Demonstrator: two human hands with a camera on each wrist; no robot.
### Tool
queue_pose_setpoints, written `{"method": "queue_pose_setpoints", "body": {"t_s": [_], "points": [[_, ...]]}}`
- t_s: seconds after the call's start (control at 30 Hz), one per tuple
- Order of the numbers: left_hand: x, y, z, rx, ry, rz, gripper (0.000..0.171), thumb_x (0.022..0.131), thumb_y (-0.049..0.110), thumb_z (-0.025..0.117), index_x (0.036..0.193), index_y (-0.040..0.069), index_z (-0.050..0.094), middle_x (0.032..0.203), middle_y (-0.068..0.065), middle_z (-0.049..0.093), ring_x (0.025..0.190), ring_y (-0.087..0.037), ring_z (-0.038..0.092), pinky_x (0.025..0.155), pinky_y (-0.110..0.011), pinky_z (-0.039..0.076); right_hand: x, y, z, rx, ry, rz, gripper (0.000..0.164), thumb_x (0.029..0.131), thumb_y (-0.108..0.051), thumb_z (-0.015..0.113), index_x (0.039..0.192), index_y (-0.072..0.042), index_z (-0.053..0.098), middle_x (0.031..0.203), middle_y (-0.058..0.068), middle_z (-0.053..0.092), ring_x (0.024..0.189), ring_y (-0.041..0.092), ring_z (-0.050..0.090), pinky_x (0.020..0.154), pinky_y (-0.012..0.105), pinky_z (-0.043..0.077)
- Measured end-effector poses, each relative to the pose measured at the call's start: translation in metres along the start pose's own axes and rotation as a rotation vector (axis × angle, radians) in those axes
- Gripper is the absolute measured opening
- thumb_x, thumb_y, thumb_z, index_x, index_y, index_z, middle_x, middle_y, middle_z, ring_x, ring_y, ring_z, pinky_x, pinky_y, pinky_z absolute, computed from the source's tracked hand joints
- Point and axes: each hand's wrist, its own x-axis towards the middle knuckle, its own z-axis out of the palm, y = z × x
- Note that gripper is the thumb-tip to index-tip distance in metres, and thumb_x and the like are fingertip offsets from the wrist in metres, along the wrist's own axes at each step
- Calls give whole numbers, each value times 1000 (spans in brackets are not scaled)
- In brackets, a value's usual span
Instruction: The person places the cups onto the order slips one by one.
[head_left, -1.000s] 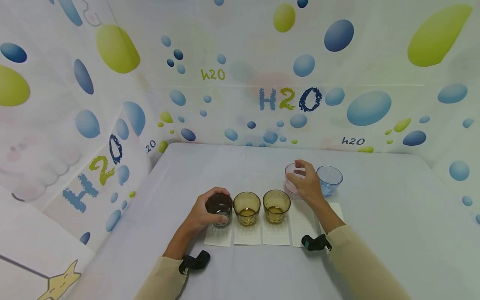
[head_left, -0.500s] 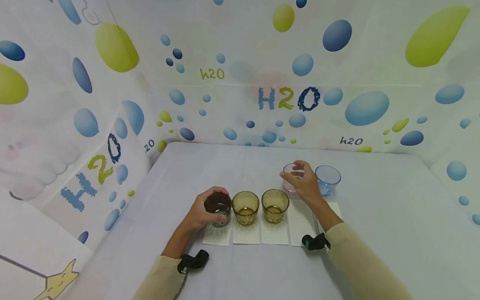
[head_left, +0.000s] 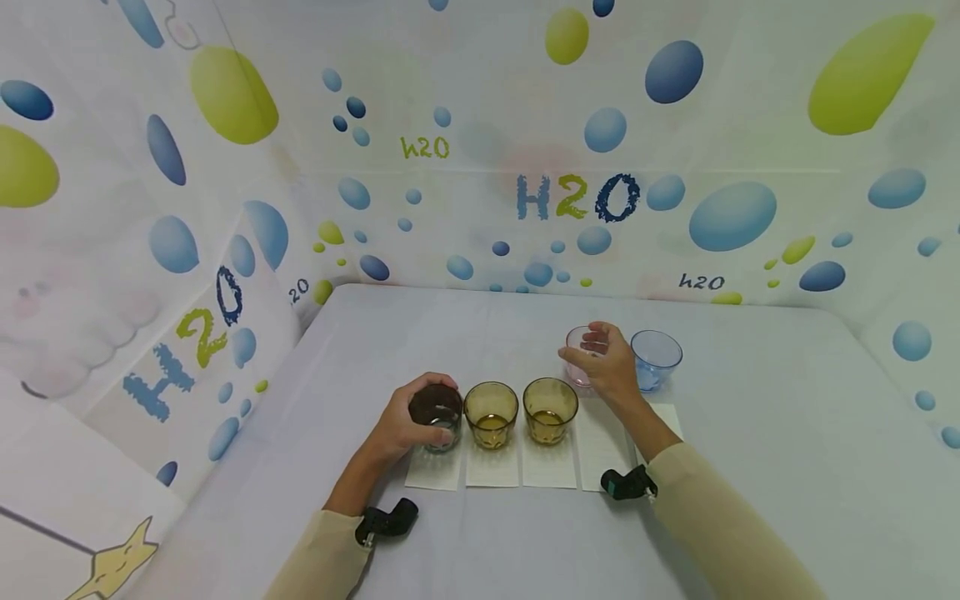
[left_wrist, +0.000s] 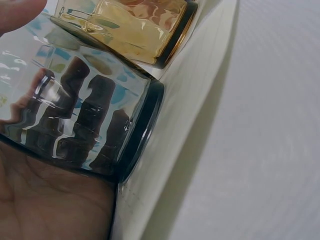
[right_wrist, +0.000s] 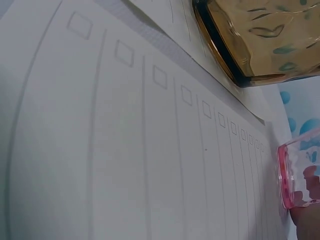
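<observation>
My left hand (head_left: 401, 423) holds a dark grey glass (head_left: 437, 419), its thumb across the front and its fingers around the far side. That glass (left_wrist: 80, 100) stands upright on the leftmost paper slip in the row. My right hand (head_left: 613, 367) is curled around a pink glass (head_left: 576, 371) behind the row, thumb in front and fingers at its far right side. The base of the pink glass (right_wrist: 285, 175) shows in the right wrist view, with fingers visible through its wall. Part of it is hidden by the hand in the head view.
Two amber glasses, one (head_left: 491, 417) beside the grey glass and one (head_left: 551, 412) further right, stand on paper slips (head_left: 551, 467). A blue glass (head_left: 657, 360) stands right of the pink one. Another lined slip (head_left: 603, 433) lies partly under my right forearm.
My right thumb has shifted slightly left across the front of the pink glass, spreading away from the fingers. The glasses and my left hand keep their places.
</observation>
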Motion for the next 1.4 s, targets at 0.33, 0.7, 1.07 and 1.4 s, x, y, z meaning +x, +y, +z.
{"method": "queue_pose_setpoints", "body": {"t_s": [0.33, 0.7, 1.07, 1.4], "points": [[0, -2, 1, -21, -13, 11, 62, 72, -4, 80, 129, -6, 54, 119, -30, 61, 110, -37, 62, 98, -37, 52, -1, 2, 3, 18, 34, 3, 69, 79, -14, 83, 137, 1, 48, 126, 22, 59, 117, 32, 57, 96, 40, 48], [-3, -5, 3, -45, -14, 22, 62, 73, -6, 79, 129, -10, 51, 120, -30, 60, 109, -31, 63, 98, -36, 52, -4, 3, 5, 8, 51, -2, 76, 78, -22, 87, 140, -2, 48, 129, 18, 58, 119, 33, 58, 101, 46, 49], [-2, 0, 3, -39, -11, 19, 62, 74, -5, 79, 129, -10, 51, 120, -30, 61, 110, -33, 63, 99, -37, 52, -7, 0, 3, 10, 56, -10, 78, 80, -24, 87, 144, -3, 47, 133, 16, 56, 121, 32, 57, 102, 47, 49], [2, 1, 4, -56, -25, 39, 61, 73, -8, 78, 128, -12, 51, 118, -33, 60, 109, -42, 62, 97, -37, 53, -11, -4, -3, 38, 66, -12, 78, 81, -24, 86, 145, -3, 47, 133, 17, 56, 121, 31, 58, 95, 31, 50]]}}
